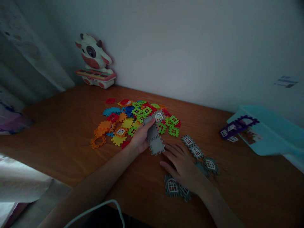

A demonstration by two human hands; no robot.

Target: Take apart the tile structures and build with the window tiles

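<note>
My left hand point(142, 135) grips a strip of joined grey interlocking tiles point(156, 145), its thumb lying over the strip near a tile with a white window point(159, 117). Close to the strip's lower end, my right hand point(181, 164) is spread with fingers apart and nothing held in it. Grey window tiles point(172, 186) lie partly under and beside that wrist. Beyond it, a pair of joined grey window tiles point(196, 152) rests on the wood, with another grey window tile point(210, 165) to the right. Whether a right fingertip touches the strip I cannot tell.
A loose pile of coloured tiles point(128, 122) spreads behind my left hand on the wooden table point(78, 152). At right stands a light blue bin point(268, 145) with a purple joined piece point(237, 126) at its edge. A cow toy with a keyboard point(96, 63) stands against the wall.
</note>
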